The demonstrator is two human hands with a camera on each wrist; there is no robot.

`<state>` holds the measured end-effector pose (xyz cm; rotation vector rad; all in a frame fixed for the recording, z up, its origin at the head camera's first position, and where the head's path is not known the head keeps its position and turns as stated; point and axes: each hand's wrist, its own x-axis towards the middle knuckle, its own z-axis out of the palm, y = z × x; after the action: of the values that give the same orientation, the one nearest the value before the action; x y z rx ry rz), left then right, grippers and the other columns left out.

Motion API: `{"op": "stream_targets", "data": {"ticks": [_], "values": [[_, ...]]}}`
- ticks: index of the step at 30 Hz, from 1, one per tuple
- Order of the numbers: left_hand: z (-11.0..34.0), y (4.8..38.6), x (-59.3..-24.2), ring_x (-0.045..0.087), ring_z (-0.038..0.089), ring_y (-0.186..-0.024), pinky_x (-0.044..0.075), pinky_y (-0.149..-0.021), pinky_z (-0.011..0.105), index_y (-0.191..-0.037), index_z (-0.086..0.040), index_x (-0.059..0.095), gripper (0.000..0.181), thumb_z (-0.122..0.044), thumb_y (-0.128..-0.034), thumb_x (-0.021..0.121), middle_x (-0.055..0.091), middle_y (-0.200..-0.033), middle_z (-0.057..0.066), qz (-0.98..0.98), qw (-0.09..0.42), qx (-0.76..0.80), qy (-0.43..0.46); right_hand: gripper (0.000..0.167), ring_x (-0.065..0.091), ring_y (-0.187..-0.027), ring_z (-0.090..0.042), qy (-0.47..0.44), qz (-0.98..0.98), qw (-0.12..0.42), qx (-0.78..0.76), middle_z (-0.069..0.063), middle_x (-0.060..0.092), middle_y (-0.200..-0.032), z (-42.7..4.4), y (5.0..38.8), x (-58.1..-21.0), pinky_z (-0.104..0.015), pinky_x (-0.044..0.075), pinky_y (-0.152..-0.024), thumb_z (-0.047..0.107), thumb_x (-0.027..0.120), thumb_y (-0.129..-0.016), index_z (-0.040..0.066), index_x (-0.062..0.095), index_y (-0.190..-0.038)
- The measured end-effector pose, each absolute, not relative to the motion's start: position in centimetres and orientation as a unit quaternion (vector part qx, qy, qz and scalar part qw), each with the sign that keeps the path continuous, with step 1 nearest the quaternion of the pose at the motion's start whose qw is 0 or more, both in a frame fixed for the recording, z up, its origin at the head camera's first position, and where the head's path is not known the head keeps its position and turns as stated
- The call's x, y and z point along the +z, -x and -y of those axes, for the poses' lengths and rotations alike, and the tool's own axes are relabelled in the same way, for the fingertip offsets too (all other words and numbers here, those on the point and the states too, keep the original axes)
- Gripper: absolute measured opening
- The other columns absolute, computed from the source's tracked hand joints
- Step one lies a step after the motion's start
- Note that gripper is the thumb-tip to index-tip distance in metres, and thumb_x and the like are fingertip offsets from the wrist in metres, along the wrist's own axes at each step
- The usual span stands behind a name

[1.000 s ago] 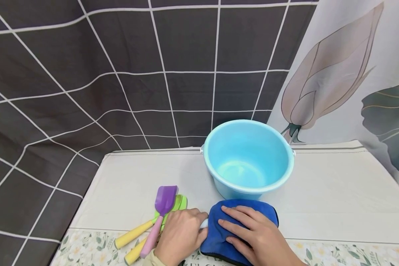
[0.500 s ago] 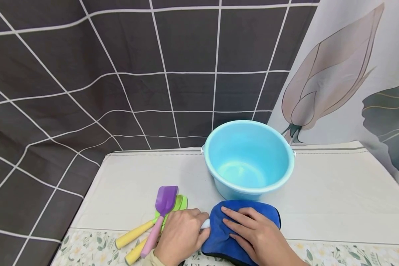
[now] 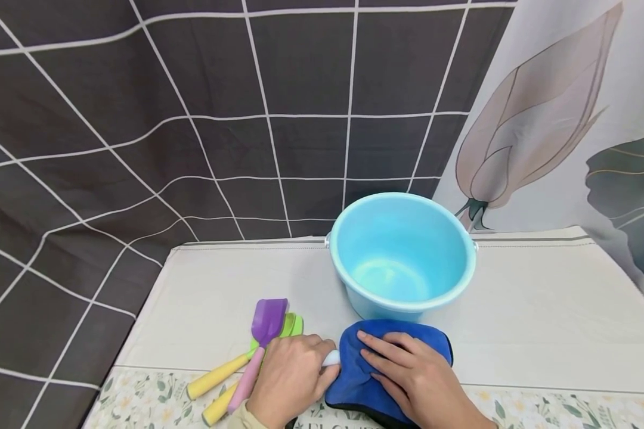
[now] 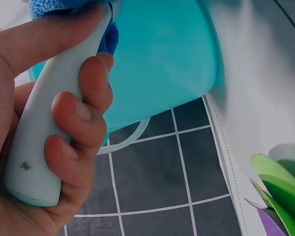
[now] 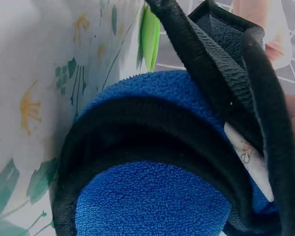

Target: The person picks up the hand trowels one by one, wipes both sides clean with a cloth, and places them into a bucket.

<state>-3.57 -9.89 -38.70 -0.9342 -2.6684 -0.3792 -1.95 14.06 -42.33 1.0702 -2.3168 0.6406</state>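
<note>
In the head view my left hand [image 3: 295, 374] grips the pale blue handle [image 3: 331, 358] of a utensil. The left wrist view shows its fingers curled round that handle [image 4: 44, 118], thumb along the top. The utensil's other end is covered by a blue cloth [image 3: 362, 381] with black edging, so its kind cannot be told. My right hand [image 3: 421, 378] holds the cloth, fingers spread across its upper side; the thumb is hidden. Folds of the cloth [image 5: 152, 196] hang loosely in the right wrist view.
A light blue bucket [image 3: 375, 307] stands just behind the cloth. Left of my left hand lie a purple shovel-like utensil [image 3: 268, 319] with a pink handle and green utensils [image 3: 297, 325] with yellow handles [image 3: 214, 378]. A dark checked curtain [image 3: 311, 71] hangs behind the table.
The cloth and my right hand have shifted very slightly to the right. The left hand keeps its grip on the handle; the bucket and the other utensils stay put.
</note>
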Motion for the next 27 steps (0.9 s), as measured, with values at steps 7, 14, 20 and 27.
{"op": "stream_targets", "data": {"ticks": [7,14,20,27], "values": [[9.98,3.59,-38.68,0.047,0.003,-0.05,0.03,-0.044,0.02,-0.081,-0.017,0.074,0.013,-0.029,-0.085,0.077,0.057,-0.062,-0.009,0.925,0.143,-0.133,0.325,0.044,0.06,-0.108,-0.014,-0.392,0.85,0.247,0.25,0.002,0.062,-0.138,-14.19,2.07,-42.4,-0.028,0.046,-0.089,0.038,0.039,-0.108,0.014,0.072,-0.125],[10.04,3.69,-38.63,0.044,0.003,-0.049,0.029,-0.044,0.019,-0.079,-0.018,0.072,0.019,-0.034,-0.0867,0.076,0.054,-0.061,-0.01,0.926,0.139,-0.13,0.327,0.047,0.06,-0.106,-0.014,-0.381,0.858,0.238,0.248,0.003,0.062,-0.137,-14.33,2.03,-42.36,-0.028,0.048,-0.086,0.04,0.036,-0.108,0.014,0.073,-0.122],[10.11,3.74,-38.59,0.041,0.001,-0.048,0.028,-0.044,0.017,-0.077,-0.018,0.071,0.022,-0.036,-0.0879,0.076,0.051,-0.059,-0.011,0.926,0.139,-0.136,0.324,0.048,0.06,-0.105,-0.013,-0.377,0.862,0.232,0.248,0.003,0.062,-0.137,-14.38,2.04,-42.2,-0.027,0.048,-0.083,0.04,0.036,-0.108,0.014,0.074,-0.12],[10.37,3.66,-38.49,0.043,0.001,-0.05,0.03,-0.045,0.017,-0.081,-0.017,0.074,0.022,-0.037,-0.0867,0.078,0.055,-0.061,-0.011,0.926,0.138,-0.137,0.323,0.048,0.06,-0.106,-0.011,-0.367,0.867,0.22,0.255,0.004,0.062,-0.136,-14.37,1.97,-42.11,-0.026,0.049,-0.081,0.041,0.037,-0.108,0.014,0.075,-0.12]]}}
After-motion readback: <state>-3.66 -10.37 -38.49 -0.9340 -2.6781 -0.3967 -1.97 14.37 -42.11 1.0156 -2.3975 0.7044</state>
